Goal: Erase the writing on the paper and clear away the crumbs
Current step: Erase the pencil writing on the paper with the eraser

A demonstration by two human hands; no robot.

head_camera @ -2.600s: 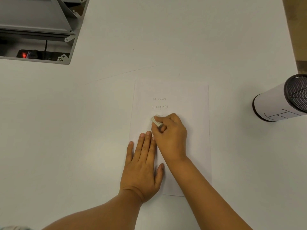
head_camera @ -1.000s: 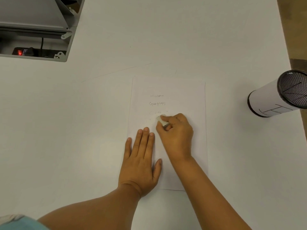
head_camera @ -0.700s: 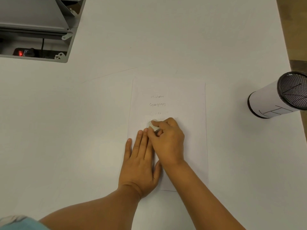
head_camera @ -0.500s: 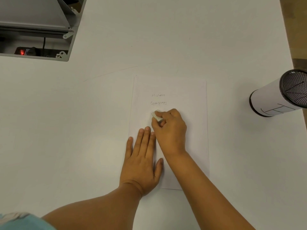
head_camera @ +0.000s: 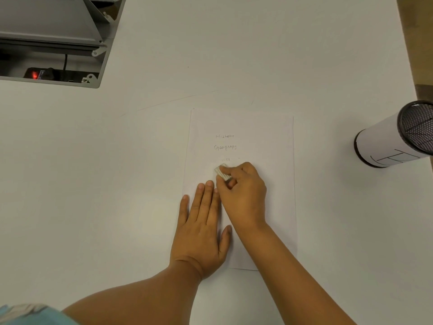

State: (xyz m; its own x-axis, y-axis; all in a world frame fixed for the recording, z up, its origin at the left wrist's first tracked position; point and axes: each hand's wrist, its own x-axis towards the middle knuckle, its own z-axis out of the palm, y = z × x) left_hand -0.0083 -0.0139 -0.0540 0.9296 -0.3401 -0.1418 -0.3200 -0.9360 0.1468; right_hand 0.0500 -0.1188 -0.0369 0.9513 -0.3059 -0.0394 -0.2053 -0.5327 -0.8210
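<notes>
A white sheet of paper [head_camera: 264, 137] lies on the white table. Two pencil words [head_camera: 225, 141] stand near its top, and faint traces of a third line [head_camera: 226, 159] show just below them. My right hand [head_camera: 243, 195] pinches a white eraser [head_camera: 222, 172] and presses it on the paper just under those traces. My left hand [head_camera: 202, 228] lies flat with straight fingers on the paper's lower left part, touching the right hand's side. No crumbs are plain to see.
A white cylinder with a black mesh top [head_camera: 396, 139] stands at the right, close to the table's edge. An open grey cable hatch [head_camera: 54, 38] with a red-lit power strip [head_camera: 35, 75] sits at the far left.
My right hand has rubbed the eraser back and forth under the two words; the third line is now only faint traces. My left hand has stayed flat on the paper.
</notes>
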